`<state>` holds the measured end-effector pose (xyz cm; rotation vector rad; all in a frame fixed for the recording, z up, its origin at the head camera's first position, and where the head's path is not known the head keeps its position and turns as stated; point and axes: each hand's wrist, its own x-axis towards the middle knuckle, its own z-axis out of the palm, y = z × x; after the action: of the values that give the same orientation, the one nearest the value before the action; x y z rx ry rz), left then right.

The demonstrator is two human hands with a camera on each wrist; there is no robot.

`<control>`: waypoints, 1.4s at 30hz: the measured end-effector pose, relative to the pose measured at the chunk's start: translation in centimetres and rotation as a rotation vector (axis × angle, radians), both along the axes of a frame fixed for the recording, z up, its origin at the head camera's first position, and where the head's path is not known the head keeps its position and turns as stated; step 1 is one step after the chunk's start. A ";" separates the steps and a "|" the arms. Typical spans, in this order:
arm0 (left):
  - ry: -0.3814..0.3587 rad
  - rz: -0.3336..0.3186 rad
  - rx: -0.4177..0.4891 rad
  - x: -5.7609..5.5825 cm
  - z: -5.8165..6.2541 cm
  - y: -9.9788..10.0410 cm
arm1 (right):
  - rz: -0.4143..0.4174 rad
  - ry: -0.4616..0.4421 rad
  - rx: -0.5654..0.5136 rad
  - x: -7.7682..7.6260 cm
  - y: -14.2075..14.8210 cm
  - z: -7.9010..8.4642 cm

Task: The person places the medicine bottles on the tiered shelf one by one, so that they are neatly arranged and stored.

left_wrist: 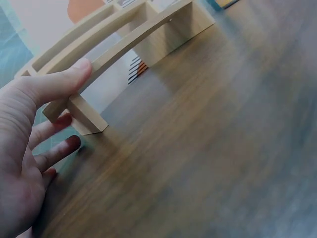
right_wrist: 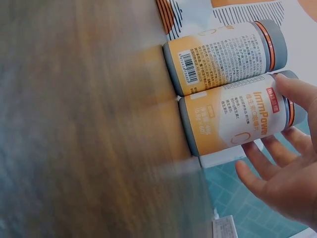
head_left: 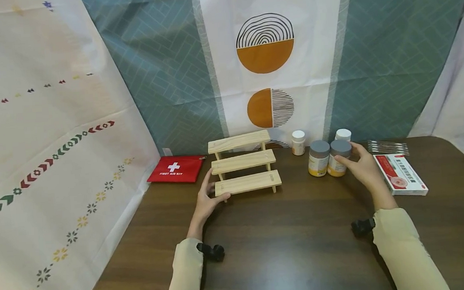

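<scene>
A three-tier wooden display rack (head_left: 247,183) stands on the table. My left hand (head_left: 205,201) is at the left end of its lowest step, thumb (left_wrist: 74,79) on top and fingertips curled below the board. To the right, two grey-lidded supplement bottles (head_left: 319,161) with yellow and white labels stand upright side by side. My right hand (head_left: 364,168) holds the right-hand bottle (right_wrist: 233,116) near its lid. The thumb lies on the front of that bottle and the other fingers reach around its far side, partly hidden.
Behind stand two smaller white-capped bottles (head_left: 298,144), one partly hidden. A red first aid pouch (head_left: 176,169) lies left of the rack. Right of my right hand lie a red-and-white medicine box (head_left: 401,174) and a clear pack of thin sticks (head_left: 388,147). A patterned curtain (head_left: 272,79) hangs behind the table.
</scene>
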<state>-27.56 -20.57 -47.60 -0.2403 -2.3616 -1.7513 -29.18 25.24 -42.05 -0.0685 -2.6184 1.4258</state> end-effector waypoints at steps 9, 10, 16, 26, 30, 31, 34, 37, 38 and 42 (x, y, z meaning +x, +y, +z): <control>-0.032 -0.008 0.016 0.0 0.4 -0.1 | -0.018 0.005 -0.032 0.0 -0.1 -0.2; -0.038 -0.013 0.018 0.1 0.5 -0.1 | -0.024 0.000 -0.033 0.0 -0.1 -0.2; -0.042 -0.035 0.010 1.5 2.4 0.2 | -0.058 0.016 -0.070 0.2 -0.3 -0.4; -0.032 -0.055 0.018 1.7 2.7 0.4 | -0.156 0.067 -0.077 0.2 -0.5 -0.3; -0.033 -0.052 0.023 1.6 2.8 0.4 | -0.197 0.076 -0.058 0.1 -0.5 0.1; -0.033 -0.050 0.025 1.6 2.8 0.3 | -0.206 0.078 -0.058 0.1 -0.5 0.2; -0.031 -0.050 0.030 1.6 2.9 0.3 | -0.222 0.086 -0.072 0.2 -0.6 0.5; -0.032 -0.048 0.021 1.6 2.8 0.2 | -0.236 0.091 -0.084 0.3 -0.6 0.8; -0.035 -0.048 0.017 1.7 2.8 0.2 | -0.239 0.093 -0.086 0.4 -0.6 1.0; -0.037 -0.059 0.012 1.6 2.8 0.4 | -0.264 0.134 -0.116 0.3 -0.4 1.6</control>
<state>-25.99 -20.22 -44.81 -0.2812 -2.3920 -1.8108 -28.84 24.80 -40.40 -0.3096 -2.3174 1.4327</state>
